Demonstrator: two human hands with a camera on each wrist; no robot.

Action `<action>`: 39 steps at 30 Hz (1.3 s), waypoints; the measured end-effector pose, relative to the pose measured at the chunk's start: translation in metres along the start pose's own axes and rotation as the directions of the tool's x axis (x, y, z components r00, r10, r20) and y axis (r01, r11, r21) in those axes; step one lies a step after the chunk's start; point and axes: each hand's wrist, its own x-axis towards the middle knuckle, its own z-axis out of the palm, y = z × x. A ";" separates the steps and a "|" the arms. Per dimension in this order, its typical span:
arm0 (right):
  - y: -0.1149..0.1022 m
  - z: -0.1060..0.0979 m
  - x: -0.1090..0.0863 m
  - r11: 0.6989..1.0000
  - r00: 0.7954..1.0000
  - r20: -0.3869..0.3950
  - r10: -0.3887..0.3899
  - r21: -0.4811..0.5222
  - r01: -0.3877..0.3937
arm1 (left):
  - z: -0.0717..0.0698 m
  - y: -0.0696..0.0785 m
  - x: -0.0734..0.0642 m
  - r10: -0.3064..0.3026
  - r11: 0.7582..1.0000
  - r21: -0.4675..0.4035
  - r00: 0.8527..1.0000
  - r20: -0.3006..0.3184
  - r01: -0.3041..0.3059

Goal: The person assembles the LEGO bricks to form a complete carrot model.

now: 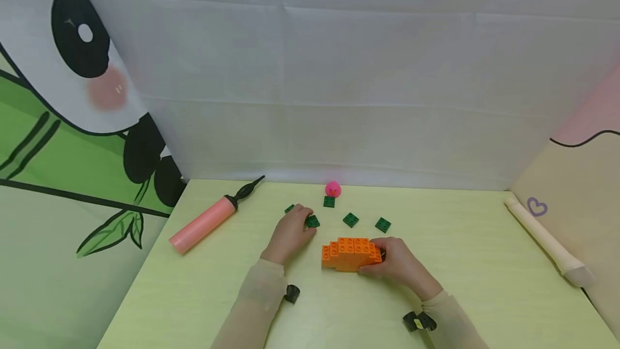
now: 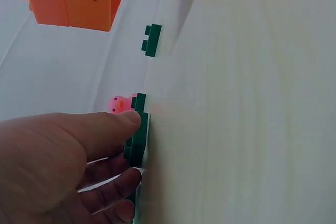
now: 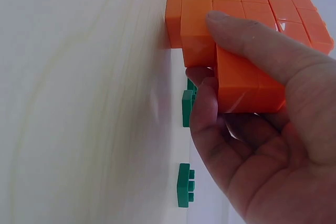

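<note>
My right hand (image 1: 394, 263) grips the right end of an orange block build (image 1: 352, 255), made of stepped studded bricks. Its thumb lies across the orange face in the right wrist view, with the fingers curled underneath. Left of it, my left hand (image 1: 290, 235) pinches a green toy brick (image 1: 312, 221) between thumb and fingers, low over the tabletop. Partly hidden behind that hand is another green brick (image 1: 289, 209). Farther right lie two more green bricks, a middle one (image 1: 351, 220) and a right one (image 1: 383, 224).
At the back, a pink toy duck (image 1: 332, 189) appears just behind a green brick (image 1: 329, 202). A pink hand pump (image 1: 208, 222) with a black nozzle lies on the left side of the table (image 1: 484, 284). A pale rolled tube (image 1: 544, 238) lies along the right edge. A white sheet (image 1: 363, 69) hangs behind.
</note>
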 end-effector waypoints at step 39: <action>0.001 0.000 0.000 1.000 1.000 0.007 -0.003 -0.005 0.003 | -0.030 0.031 -0.009 0.152 0.964 -0.205 0.985 -0.087 -0.167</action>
